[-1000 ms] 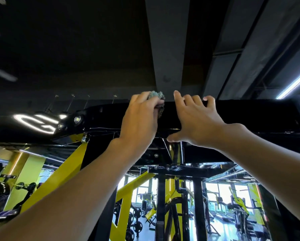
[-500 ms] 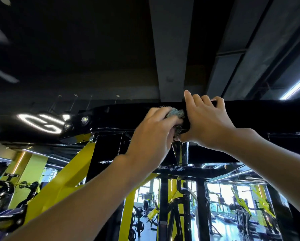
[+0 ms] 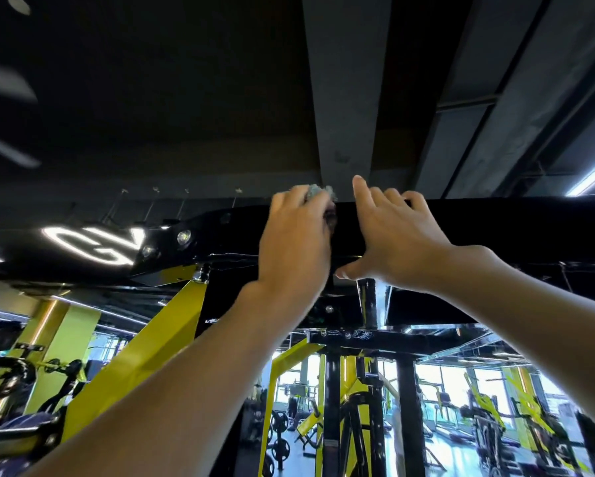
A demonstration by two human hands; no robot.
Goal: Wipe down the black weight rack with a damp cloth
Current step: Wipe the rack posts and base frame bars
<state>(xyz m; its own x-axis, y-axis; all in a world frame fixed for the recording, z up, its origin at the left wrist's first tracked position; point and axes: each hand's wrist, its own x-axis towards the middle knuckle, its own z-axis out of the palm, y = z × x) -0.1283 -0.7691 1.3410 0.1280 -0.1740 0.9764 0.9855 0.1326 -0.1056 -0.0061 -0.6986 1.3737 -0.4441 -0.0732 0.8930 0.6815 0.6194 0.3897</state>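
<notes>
Overhead, the black weight rack is rigid, fixed and glossy, likely slick once wet, so there is nothing to lift, only to press against. Right hand lies flat on its front face, fingers straight, thumb spread, bracing. Left hand, just beside it, has fingers curled round a small bunched cloth, soft and light, at the rack's top edge; best kept wadded in the palm.
</notes>
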